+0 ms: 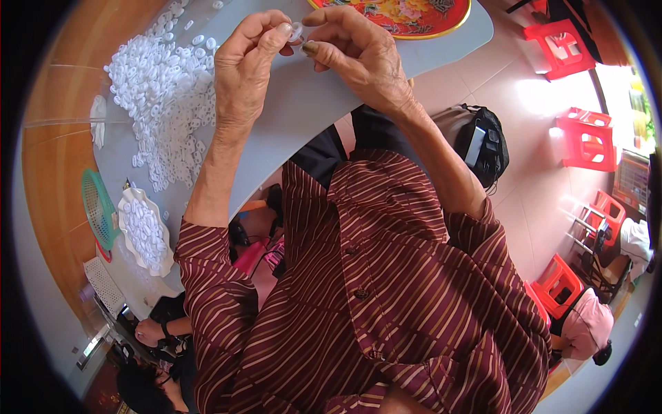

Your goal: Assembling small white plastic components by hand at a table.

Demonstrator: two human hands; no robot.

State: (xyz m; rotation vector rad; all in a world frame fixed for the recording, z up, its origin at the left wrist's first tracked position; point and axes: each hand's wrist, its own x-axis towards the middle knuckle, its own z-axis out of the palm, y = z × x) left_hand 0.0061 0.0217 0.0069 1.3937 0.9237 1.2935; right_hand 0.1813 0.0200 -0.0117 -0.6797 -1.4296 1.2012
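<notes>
Our left hand (243,69) pinches a small white piece (297,30) at its fingertips; our right hand (369,63) curls its fingers beside it, whether gripping we cannot tell. Left of our fingers lies a white heap (162,90); rightward, a red tray (452,19).

1. Held piece (297,30): smooth, translucent plastic, by its look.
2. Heaped white pieces (158,86): smooth plastic, lightly shiny.
3. Tabletop (296,103): smooth, low sheen.
4. Tray (453,14): glossy, lacquer-like (metal or plastic, one cannot tell).
5. The person's shirt (427,290): soft woven cloth.
6. Stool (560,41): moulded plastic.
7. Floor (507,90): smooth, glossy tile.
</notes>
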